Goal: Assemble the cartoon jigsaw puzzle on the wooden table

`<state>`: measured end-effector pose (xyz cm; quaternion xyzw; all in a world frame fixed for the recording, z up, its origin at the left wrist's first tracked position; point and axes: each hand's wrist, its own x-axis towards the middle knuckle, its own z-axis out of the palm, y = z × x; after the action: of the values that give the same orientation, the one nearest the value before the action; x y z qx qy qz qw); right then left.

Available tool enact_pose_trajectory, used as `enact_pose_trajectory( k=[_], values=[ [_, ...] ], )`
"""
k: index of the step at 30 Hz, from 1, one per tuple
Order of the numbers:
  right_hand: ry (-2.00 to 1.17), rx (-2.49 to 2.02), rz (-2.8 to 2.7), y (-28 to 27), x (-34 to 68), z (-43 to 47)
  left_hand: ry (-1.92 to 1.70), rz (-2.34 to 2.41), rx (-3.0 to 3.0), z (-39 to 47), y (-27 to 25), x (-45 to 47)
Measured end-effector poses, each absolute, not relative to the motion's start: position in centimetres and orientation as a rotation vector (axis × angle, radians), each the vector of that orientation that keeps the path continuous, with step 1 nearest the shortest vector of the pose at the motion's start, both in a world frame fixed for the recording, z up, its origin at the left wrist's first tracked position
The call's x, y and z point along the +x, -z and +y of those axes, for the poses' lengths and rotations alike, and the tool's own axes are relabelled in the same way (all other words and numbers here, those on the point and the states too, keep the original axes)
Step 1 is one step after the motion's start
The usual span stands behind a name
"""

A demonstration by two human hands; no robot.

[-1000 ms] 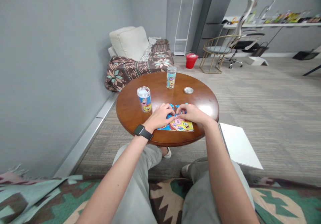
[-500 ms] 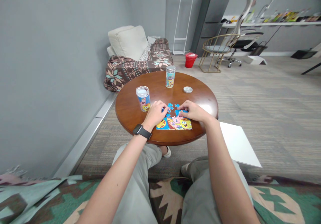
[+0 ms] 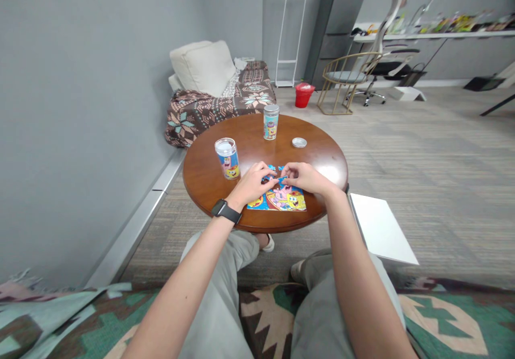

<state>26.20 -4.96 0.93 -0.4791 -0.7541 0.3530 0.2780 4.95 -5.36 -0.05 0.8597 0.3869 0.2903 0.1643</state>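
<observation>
A partly joined jigsaw puzzle [image 3: 277, 200] with cartoon figures on blue lies near the front of the round wooden table. My left hand [image 3: 257, 181] rests over its left side, thumb and forefinger apart, the thumb reaching toward the upper edge. My right hand [image 3: 303, 176] is closed at the upper right edge, thumb and fingers pinching a blue puzzle piece [image 3: 284, 178] mostly hidden by the fingertips. Loose blue pieces [image 3: 280, 168] lie just beyond the hands, some covered by my left fingers.
An uncovered cartoon jar [image 3: 228, 160] stands left of my left hand. Farther back are a lidded jar [image 3: 271, 124] and a loose metal lid [image 3: 299, 143] on the wooden table [image 3: 249, 128]. A white board [image 3: 382, 227] lies low at the right.
My two hands have come closer together over the puzzle's upper edge. My left thumb has stretched to the right, and my right fingers have shifted slightly left. The view has moved slightly.
</observation>
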Motion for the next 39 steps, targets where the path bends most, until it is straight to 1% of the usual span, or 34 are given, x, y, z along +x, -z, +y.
enact_pose_trajectory(
  k=[7, 14, 18, 20, 23, 28, 34, 36, 39],
  values=[
    [-1.146, -1.176, -1.854, -1.2, 25.9, -5.0, -0.821, 1.086, 2.461, -5.5, -0.3, 5.0],
    [-1.128, -1.207, -1.781, -1.4, 25.2, -5.1, -0.825, 1.155, 2.469, -5.5, -0.1, 5.1],
    [-1.227, -1.255, -1.543, -1.6, 24.2, -5.0, -0.843, 1.128, 2.475, -5.4, -0.3, 4.9],
    [-1.240, -1.224, -1.533, -1.8, 24.5, -5.0, -0.837, 1.123, 2.473, -5.5, -0.5, 4.8],
    [-1.145, -1.228, -1.652, -2.0, 26.1, -5.0, -0.872, 1.207, 2.438, -5.5, -0.5, 4.7],
    [-0.925, -1.417, -1.732, -0.6, 28.5, -4.4, -0.902, 1.262, 2.398, -5.3, 0.0, 4.9],
    [-0.453, -1.554, -1.866, 0.6, 29.4, -3.7, -0.939, 1.267, 2.264, -5.1, 0.4, 4.7],
    [-0.474, -1.545, -1.918, 0.1, 29.6, -4.0, -0.949, 1.260, 2.263, -5.0, 0.4, 4.7],
    [-0.627, -1.496, -2.065, -0.7, 29.7, -4.6, -0.942, 1.217, 2.309, -5.1, 0.3, 4.8]
  ],
)
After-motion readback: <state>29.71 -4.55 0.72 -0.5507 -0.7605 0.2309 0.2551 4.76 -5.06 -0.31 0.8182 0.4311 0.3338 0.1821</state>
